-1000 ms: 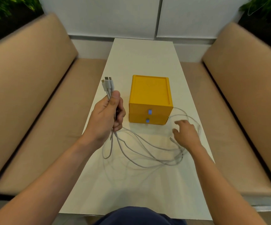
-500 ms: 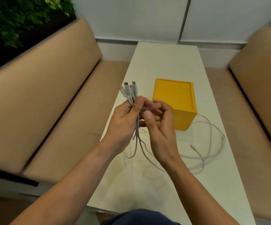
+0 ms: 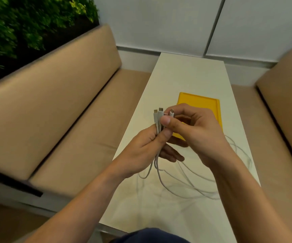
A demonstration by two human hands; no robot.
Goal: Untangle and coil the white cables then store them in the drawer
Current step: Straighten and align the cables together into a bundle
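Several white cables (image 3: 159, 169) hang in loose loops from my hands down onto the white table (image 3: 190, 74). My left hand (image 3: 141, 151) grips the bundle just below its plug ends, which stick up between my hands. My right hand (image 3: 194, 127) pinches one plug between thumb and fingers at the top of the bundle. Behind my hands stands the yellow drawer box (image 3: 201, 104); its front and drawers are hidden by my hands.
Tan bench cushions run along both sides of the table, the left one (image 3: 57, 106) and the right one (image 3: 285, 102). Green foliage (image 3: 19, 25) fills the upper left corner. A pale panelled wall closes off the far end.
My right hand left the cables on the table, came up to the left hand and now pinches a plug at the top of the bundle. The view has swung left.
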